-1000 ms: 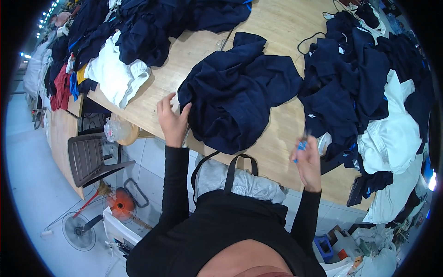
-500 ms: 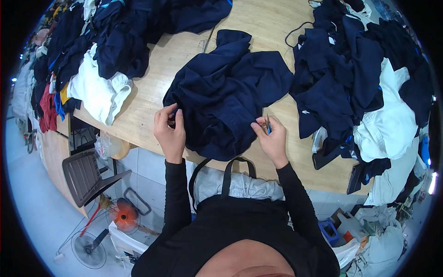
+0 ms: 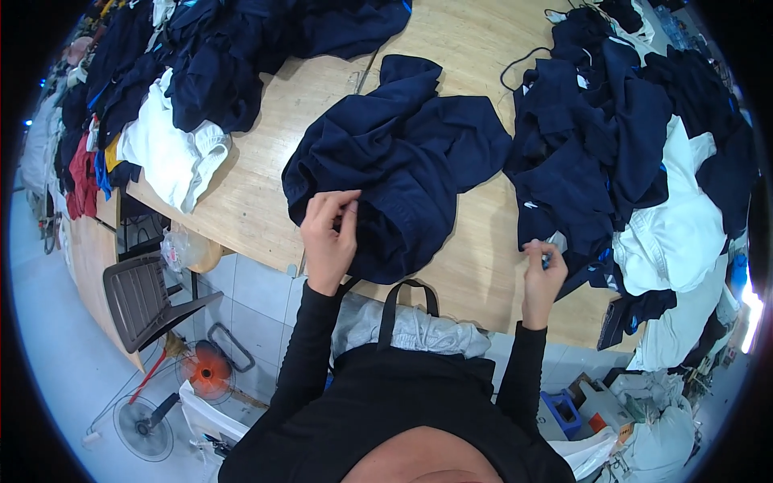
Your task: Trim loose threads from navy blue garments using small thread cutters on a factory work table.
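Here the left hand (image 3: 327, 245) has its grip nearly together, on cloth or not I can't tell, over the navy elastic-waisted garment (image 3: 394, 153), bunched, not flat, on the table (image 3: 489, 233) beneath, while the right hand (image 3: 543, 283) clamps a small blue tool (image 3: 546, 262), a navy garment heap (image 3: 576, 141) beyond its grip!

Left of a blue container (image 3: 564, 414), a brown chair (image 3: 138, 303) stands near an orange fan (image 3: 207, 373).

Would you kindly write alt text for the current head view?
A person's left hand is over a crumpled navy garment on a wooden table; the right hand holds a small blue item. Clothing piles lie on both sides.
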`<state>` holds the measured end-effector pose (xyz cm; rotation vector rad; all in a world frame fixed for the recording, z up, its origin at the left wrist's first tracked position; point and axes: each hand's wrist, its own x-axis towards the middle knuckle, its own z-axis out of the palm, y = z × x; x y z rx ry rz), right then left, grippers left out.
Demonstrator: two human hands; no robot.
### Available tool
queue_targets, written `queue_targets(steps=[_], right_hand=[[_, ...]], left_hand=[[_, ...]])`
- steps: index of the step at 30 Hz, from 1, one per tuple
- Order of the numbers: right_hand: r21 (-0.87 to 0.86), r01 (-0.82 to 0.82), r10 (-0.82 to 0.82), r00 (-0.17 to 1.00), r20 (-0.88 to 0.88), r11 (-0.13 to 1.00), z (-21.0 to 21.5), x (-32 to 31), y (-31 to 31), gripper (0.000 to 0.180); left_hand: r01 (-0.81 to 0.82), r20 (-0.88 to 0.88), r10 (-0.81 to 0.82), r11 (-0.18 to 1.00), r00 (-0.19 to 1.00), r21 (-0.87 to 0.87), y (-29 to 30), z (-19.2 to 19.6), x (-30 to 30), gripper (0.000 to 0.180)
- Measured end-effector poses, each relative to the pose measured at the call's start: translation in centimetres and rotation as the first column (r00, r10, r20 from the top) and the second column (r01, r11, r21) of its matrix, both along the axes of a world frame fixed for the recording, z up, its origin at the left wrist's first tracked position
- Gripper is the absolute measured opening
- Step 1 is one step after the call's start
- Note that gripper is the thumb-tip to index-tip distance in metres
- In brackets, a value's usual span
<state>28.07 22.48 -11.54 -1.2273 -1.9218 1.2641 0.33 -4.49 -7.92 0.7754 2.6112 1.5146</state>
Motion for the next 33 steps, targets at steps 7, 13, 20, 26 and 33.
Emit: queue_targets(steps=[7,13,20,26,33], right_hand=[[0.299,-0.295,0.251,0.952,0.175,0.908,2.1,-3.7,-3.3,0.05],[0.173,-0.46,0.441,0.887,0.137,0.871,-1.2,-5.8,-4.0,0.046],[0.292,-0.27,0.288,0.958,-0.018,0.917,-2.8,-6.7,-4.1,0.034],[0.284,-0.218,0.243,0.968,-0.055,0.934,-3.3,-5.8,-4.6,0.033],[0.304,-0.243,0.276,0.959,-0.069,0.921,-4.0,-6.3,-4.4,0.043]], left_hand=[[0.099,-0.263,-0.008,0.937,0.965,0.336,4.4,11.0,0.5,0.023],[0.745,-0.671,-0.336,0.185,0.66,0.64,5.4,19.3,0.7,0.033],[0.75,-0.628,-0.458,0.146,0.629,0.645,5.9,20.2,3.3,0.1],[0.781,-0.67,-0.509,0.008,0.541,0.624,7.1,22.1,3.1,0.081],[0.761,-0.541,-0.629,0.128,0.558,0.636,6.5,25.9,3.1,0.046]])
